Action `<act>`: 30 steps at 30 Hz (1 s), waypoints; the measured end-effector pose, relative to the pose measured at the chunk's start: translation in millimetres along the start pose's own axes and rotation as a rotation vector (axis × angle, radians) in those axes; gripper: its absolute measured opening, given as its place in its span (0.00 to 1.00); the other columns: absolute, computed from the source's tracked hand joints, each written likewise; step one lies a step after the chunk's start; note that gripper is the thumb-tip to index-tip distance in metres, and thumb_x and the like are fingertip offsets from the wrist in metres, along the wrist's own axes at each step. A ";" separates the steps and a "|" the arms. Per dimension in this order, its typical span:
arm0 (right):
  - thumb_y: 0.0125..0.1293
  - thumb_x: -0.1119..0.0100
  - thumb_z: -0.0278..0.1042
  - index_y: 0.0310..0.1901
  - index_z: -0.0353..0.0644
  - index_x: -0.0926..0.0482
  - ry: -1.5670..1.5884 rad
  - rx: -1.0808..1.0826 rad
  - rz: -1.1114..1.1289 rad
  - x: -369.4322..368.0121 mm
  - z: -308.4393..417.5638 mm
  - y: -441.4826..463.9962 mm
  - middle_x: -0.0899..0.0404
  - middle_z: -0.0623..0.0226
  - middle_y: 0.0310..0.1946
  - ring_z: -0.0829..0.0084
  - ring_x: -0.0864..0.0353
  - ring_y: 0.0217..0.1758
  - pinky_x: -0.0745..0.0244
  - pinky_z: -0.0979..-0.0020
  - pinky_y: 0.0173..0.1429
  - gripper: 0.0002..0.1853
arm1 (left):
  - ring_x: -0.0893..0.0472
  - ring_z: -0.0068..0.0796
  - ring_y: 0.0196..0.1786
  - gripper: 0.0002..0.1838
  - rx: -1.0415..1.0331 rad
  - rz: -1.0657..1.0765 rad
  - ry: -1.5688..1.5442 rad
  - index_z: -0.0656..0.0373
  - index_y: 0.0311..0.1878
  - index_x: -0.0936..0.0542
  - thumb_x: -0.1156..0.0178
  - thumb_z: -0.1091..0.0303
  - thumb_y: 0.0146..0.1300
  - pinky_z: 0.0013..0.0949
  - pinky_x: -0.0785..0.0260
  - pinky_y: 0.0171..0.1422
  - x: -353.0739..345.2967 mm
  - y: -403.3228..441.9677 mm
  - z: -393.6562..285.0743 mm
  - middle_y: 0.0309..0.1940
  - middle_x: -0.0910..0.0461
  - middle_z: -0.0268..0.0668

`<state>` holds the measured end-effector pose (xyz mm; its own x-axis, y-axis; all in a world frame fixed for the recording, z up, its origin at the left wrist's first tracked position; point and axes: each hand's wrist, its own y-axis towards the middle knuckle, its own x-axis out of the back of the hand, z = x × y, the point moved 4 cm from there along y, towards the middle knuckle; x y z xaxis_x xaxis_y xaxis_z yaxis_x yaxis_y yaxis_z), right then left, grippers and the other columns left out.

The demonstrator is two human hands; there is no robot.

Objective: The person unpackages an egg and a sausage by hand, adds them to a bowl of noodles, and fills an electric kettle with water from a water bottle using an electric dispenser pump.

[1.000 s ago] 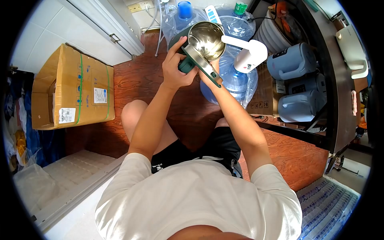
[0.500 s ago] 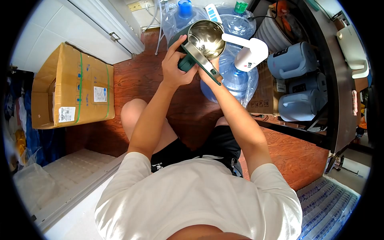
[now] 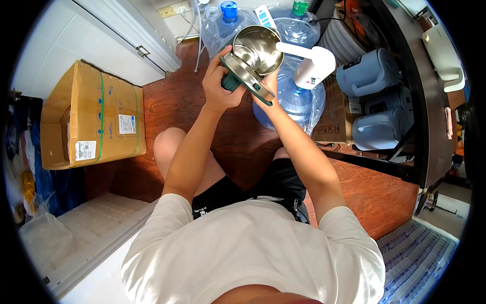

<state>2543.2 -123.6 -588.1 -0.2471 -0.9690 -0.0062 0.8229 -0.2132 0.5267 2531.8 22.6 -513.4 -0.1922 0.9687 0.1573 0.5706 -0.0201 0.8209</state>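
Note:
A metal kettle (image 3: 263,48) with a shiny, bare steel interior is tilted so its open mouth faces me. Over the near edge of the mouth is its round lid (image 3: 249,77), metal with a dark green rim and underside. My left hand (image 3: 220,86) is closed around the lid's green part. My right hand (image 3: 272,83), partly hidden behind the lid, appears to hold the kettle from its near right side. The white spout of a water pump (image 3: 315,68) reaches to the kettle's rim. This pump stands on a clear blue water bottle (image 3: 291,104).
More bottles, with a blue cap (image 3: 229,11) and a green cap (image 3: 300,7), stand behind. Right, a dark shelf (image 3: 428,116) holds blue-grey kettles (image 3: 377,131) and stacked white discs (image 3: 341,41). Left stands a cardboard box (image 3: 114,121) near a white door (image 3: 109,35).
The lid has turned, showing more of its metal face, and now overlaps the kettle's near rim. The kettle and pump have shifted slightly left in view.

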 end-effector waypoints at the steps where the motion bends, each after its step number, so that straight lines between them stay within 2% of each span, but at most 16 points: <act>1: 0.58 0.27 0.31 0.73 0.38 0.55 0.036 -0.017 -0.002 0.0 -1.4 -1.1 0.39 0.58 0.66 0.68 0.34 0.67 0.37 0.65 0.71 0.50 | 0.19 0.52 0.58 0.18 -0.002 0.001 -0.002 0.64 0.28 0.27 0.25 0.71 0.40 0.40 0.26 0.59 -0.7 0.0 0.6 0.57 0.23 0.61; 8: 0.58 0.27 0.30 0.73 0.39 0.56 0.045 0.003 -0.004 1.9 5.4 -0.8 0.39 0.58 0.66 0.68 0.34 0.67 0.37 0.65 0.71 0.50 | 0.20 0.53 0.59 0.18 -0.030 0.019 -0.008 0.64 0.27 0.26 0.24 0.70 0.41 0.41 0.26 0.60 -2.2 -1.3 1.7 0.58 0.24 0.61; 11: 0.60 0.29 0.30 0.72 0.38 0.53 0.073 0.019 -0.002 0.5 -0.7 0.8 0.35 0.59 0.64 0.69 0.31 0.65 0.34 0.66 0.69 0.47 | 0.21 0.54 0.60 0.18 -0.071 0.041 0.040 0.64 0.27 0.26 0.24 0.70 0.41 0.42 0.26 0.61 -1.7 0.2 -0.3 0.59 0.24 0.59; 14: 0.62 0.32 0.31 0.70 0.37 0.45 0.141 -0.094 0.024 -3.9 -6.6 2.2 0.29 0.61 0.60 0.71 0.27 0.61 0.30 0.67 0.65 0.39 | 0.22 0.55 0.62 0.17 -0.106 0.064 0.088 0.64 0.27 0.26 0.25 0.71 0.41 0.43 0.26 0.61 -0.7 2.0 -5.9 0.60 0.24 0.58; 18: 0.64 0.34 0.30 0.65 0.36 0.37 0.054 -0.005 0.040 -4.8 -5.1 3.8 0.26 0.61 0.57 0.71 0.25 0.58 0.28 0.68 0.62 0.31 | 0.23 0.56 0.63 0.16 -0.110 0.075 0.106 0.63 0.27 0.26 0.25 0.72 0.41 0.43 0.26 0.61 1.0 2.5 -7.2 0.60 0.24 0.57; 21: 0.63 0.35 0.29 0.65 0.36 0.36 0.078 -0.066 0.033 -5.8 -13.7 2.1 0.25 0.61 0.57 0.71 0.25 0.58 0.29 0.68 0.63 0.30 | 0.23 0.56 0.63 0.16 -0.109 0.079 0.103 0.63 0.27 0.26 0.26 0.72 0.41 0.42 0.25 0.60 2.0 2.8 -6.9 0.60 0.24 0.57; 22: 0.58 0.30 0.30 0.68 0.39 0.45 0.112 -0.144 0.040 -5.4 -19.3 1.0 0.25 0.60 0.55 0.74 0.23 0.49 0.27 0.73 0.50 0.41 | 0.23 0.56 0.63 0.16 -0.108 0.080 0.104 0.63 0.27 0.26 0.26 0.72 0.41 0.42 0.25 0.60 2.5 2.4 -6.7 0.60 0.24 0.57; 24: 0.53 0.26 0.30 0.72 0.43 0.54 0.147 -0.221 0.046 -5.7 -22.5 -0.3 0.25 0.59 0.53 0.78 0.22 0.39 0.25 0.77 0.38 0.52 | 0.22 0.56 0.63 0.15 -0.103 0.078 0.099 0.63 0.27 0.25 0.26 0.72 0.41 0.42 0.25 0.60 2.4 2.2 -6.2 0.61 0.24 0.57; 25: 0.54 0.27 0.29 0.72 0.44 0.54 0.149 -0.258 0.039 -5.5 -21.5 -0.9 0.24 0.61 0.52 0.80 0.24 0.34 0.30 0.79 0.32 0.50 | 0.22 0.56 0.63 0.15 -0.103 0.079 0.098 0.63 0.27 0.25 0.26 0.72 0.41 0.42 0.25 0.60 2.1 2.2 -6.5 0.61 0.24 0.57; 27: 0.54 0.28 0.29 0.71 0.45 0.53 0.150 -0.295 0.032 -3.6 -16.7 -2.0 0.23 0.62 0.50 0.83 0.26 0.29 0.34 0.80 0.25 0.49 | 0.23 0.56 0.63 0.15 -0.097 0.077 0.096 0.63 0.27 0.25 0.26 0.72 0.41 0.43 0.26 0.61 1.6 2.2 -6.5 0.60 0.24 0.57; 28: 0.59 0.32 0.27 0.68 0.40 0.45 0.143 -0.268 0.045 -3.1 -9.7 -2.0 0.24 0.62 0.53 0.77 0.25 0.44 0.32 0.75 0.44 0.39 | 0.23 0.56 0.63 0.15 -0.096 0.077 0.096 0.63 0.27 0.25 0.26 0.72 0.41 0.43 0.26 0.61 1.1 2.3 -6.3 0.60 0.24 0.57; 30: 0.63 0.37 0.25 0.65 0.36 0.37 0.137 -0.242 0.060 -4.9 -9.0 -2.5 0.25 0.62 0.57 0.72 0.25 0.59 0.29 0.69 0.63 0.30 | 0.23 0.56 0.63 0.15 -0.101 0.082 0.081 0.63 0.27 0.25 0.26 0.73 0.40 0.43 0.26 0.62 0.4 2.4 -5.9 0.60 0.24 0.57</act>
<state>2546.9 -119.5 -597.0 -0.1361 -0.9851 -0.1047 0.9362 -0.1624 0.3117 2528.4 21.5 -508.2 -0.2143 0.9398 0.2663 0.5050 -0.1267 0.8538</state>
